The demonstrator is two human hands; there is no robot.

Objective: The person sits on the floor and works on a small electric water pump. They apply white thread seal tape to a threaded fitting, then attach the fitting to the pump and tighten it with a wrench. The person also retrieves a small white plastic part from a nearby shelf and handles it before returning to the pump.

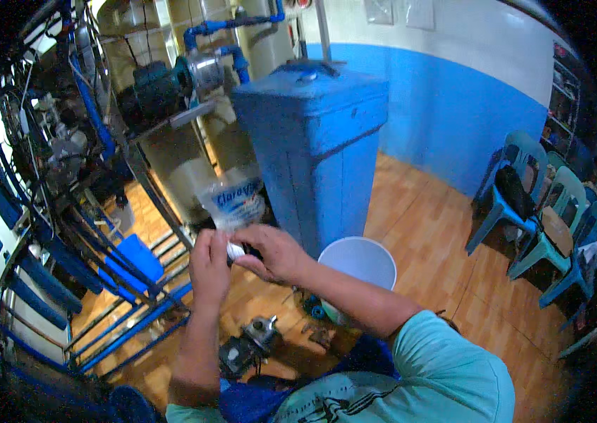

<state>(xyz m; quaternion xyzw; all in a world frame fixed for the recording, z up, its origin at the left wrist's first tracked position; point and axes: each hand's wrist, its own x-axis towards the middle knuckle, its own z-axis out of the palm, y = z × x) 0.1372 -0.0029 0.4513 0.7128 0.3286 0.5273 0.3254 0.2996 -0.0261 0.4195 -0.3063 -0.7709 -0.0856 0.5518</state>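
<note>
Both my hands are closed around a small white ridged item (235, 252) with a dark part, partly hidden by my fingers. My left hand (208, 259) grips it from the left and my right hand (273, 250) from the right. Just beyond them is a white plastic bag (231, 204) with blue printing, in front of a tall blue plastic tank (326, 162). A white bucket (358, 261) stands beside my right forearm. Below my hands, a metal pump with a motor (256, 338) lies on the floor near some small tools or fittings (318, 331).
A metal frame (144, 176) with tall cylinders (178, 176), pipes and a motor pump (157, 92) fills the left, with a blue basin (132, 261) low inside it. Plastic chairs (517, 197) line the blue and white wall at right, beside a shelf rack (563, 84). Tiled floor (439, 275) lies between.
</note>
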